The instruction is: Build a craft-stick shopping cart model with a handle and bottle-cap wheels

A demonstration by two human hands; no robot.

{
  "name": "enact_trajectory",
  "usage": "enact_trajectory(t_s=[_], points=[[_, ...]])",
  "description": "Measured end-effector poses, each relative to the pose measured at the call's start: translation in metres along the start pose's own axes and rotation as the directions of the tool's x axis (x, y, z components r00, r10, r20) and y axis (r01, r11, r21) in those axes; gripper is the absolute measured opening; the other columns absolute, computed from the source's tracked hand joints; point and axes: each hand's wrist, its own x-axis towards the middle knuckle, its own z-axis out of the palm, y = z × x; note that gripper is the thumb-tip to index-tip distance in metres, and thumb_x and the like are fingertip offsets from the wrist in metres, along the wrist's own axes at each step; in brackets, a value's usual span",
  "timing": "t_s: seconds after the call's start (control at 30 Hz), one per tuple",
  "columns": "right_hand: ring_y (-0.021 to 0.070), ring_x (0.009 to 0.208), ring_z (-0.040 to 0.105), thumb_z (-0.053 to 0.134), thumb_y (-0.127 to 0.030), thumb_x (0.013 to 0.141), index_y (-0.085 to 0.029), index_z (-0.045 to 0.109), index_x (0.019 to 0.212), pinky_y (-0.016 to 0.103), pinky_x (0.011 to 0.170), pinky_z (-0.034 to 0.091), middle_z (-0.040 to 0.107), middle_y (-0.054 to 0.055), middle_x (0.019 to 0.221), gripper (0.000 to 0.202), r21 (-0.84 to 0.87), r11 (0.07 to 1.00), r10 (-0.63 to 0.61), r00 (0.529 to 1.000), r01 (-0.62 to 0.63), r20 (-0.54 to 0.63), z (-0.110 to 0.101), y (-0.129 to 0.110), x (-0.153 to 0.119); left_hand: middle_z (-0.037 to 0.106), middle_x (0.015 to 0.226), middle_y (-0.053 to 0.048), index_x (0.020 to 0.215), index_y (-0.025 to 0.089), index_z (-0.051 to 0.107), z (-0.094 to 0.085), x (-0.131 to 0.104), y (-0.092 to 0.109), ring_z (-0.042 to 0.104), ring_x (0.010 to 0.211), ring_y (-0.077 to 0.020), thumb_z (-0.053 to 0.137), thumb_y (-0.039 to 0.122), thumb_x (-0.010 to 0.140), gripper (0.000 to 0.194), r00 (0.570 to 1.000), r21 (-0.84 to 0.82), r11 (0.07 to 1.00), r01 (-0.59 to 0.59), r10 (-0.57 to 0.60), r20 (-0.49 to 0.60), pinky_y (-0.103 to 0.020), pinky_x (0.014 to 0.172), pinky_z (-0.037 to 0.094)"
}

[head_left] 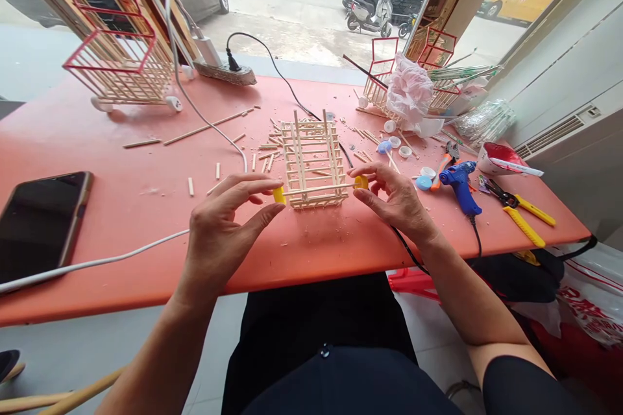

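Left hand [219, 224], right hand [396, 201], yellow-capped stick [319, 190] held between

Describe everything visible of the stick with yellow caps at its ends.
The stick is thin, straight and pale, apparently wooden. Its left cap and right cap are small, yellow and look plastic. The left hand pinches one cap, the right hand the other. It runs crosswise, nearly level, in view over the near end of the slatted frame; whether it touches that frame is unclear.
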Motion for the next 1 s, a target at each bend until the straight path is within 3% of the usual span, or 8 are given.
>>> enact_trajectory(t_s=[0.2, 0.4, 0.5, 0.6, 0.8, 1.0], points=[[0.0188, 0.096, 0.069, 0.073, -0.041, 0.094, -0.023, 0.069, 0.110, 0.030, 0.072, 0.053, 0.076, 0.006, 0.114, 0.024, -0.022, 1.000, -0.014, 1.000, 0.014, 0.006, -0.001, -0.002, 0.000, 0.074, 0.117, -0.005, 0.114, 0.028, 0.078, 0.000, 0.000, 0.000, 0.069, 0.103, -0.0230, 0.078, 0.027, 0.090, 0.024, 1.000, 0.004, 1.000, 0.006, -0.006, -0.002, -0.039, 0.085, 0.060], [0.0230, 0.113, 0.068, 0.070, -0.038, 0.097, -0.025, 0.069, 0.114, 0.030, 0.073, 0.054, 0.073, 0.009, 0.126, 0.022, -0.088, 0.987, -0.134, 0.991, 0.135, 0.022, -0.002, -0.002, 0.000, 0.073, 0.120, -0.006, 0.115, 0.031, 0.078, 0.000, 0.000, 0.004, 0.068, 0.110, -0.0258, 0.077, 0.031, 0.091, 0.024, 0.999, 0.061, 0.998, -0.031, 0.032, -0.003, -0.041, 0.086, 0.061], [0.0263, 0.125, 0.064, 0.067, -0.036, 0.099, -0.026, 0.070, 0.119, 0.038, 0.089, 0.058, 0.068, 0.010, 0.135, 0.023, -0.178, 0.952, -0.256, 0.967, 0.250, -0.012, -0.001, -0.002, 0.000, 0.072, 0.126, -0.006, 0.117, 0.033, 0.077, 0.002, -0.001, 0.007, 0.067, 0.118, -0.0285, 0.076, 0.029, 0.092, 0.025, 0.994, 0.153, 0.983, -0.098, 0.105, -0.037, -0.048, 0.098, 0.058], [0.0284, 0.128, 0.062, 0.066, -0.032, 0.100, -0.030, 0.072, 0.121, 0.049, 0.106, 0.052, 0.066, 0.009, 0.139, 0.022, -0.335, 0.884, -0.362, 0.931, 0.327, -0.046, 0.000, -0.002, -0.002, 0.072, 0.131, -0.006, 0.117, 0.035, 0.076, 0.005, -0.004, 0.007, 0.064, 0.123, -0.0321, 0.077, 0.023, 0.090, 0.029, 0.968, 0.285, 0.934, -0.215, 0.243, -0.067, -0.055, 0.106, 0.052], [0.0286, 0.129, 0.058, 0.065, -0.023, 0.099, -0.033, 0.073, 0.117, 0.050, 0.110, 0.047, 0.068, 0.005, 0.136, 0.022, -0.519, 0.740, -0.523, 0.851, 0.427, -0.046, 0.002, -0.003, -0.008, 0.076, 0.124, -0.005, 0.119, 0.037, 0.075, 0.011, -0.008, 0.005, 0.060, 0.127, -0.0334, 0.074, 0.014, 0.090, 0.037, 0.905, 0.444, 0.822, -0.355, 0.421, -0.056, -0.054, 0.103, 0.050], [0.0296, 0.134, 0.055, 0.063, -0.028, 0.101, -0.034, 0.071, 0.124, 0.051, 0.112, 0.042, 0.067, 0.003, 0.142, 0.026, -0.583, 0.684, -0.510, 0.859, 0.438, 0.047, 0.006, -0.006, -0.010, 0.078, 0.121, -0.005, 0.121, 0.035, 0.074, 0.019, -0.009, 0.010, 0.061, 0.128, -0.0345, 0.071, 0.012, 0.091, 0.038, 0.896, 0.479, 0.785, -0.394, 0.445, 0.008, -0.053, 0.099, 0.046]])
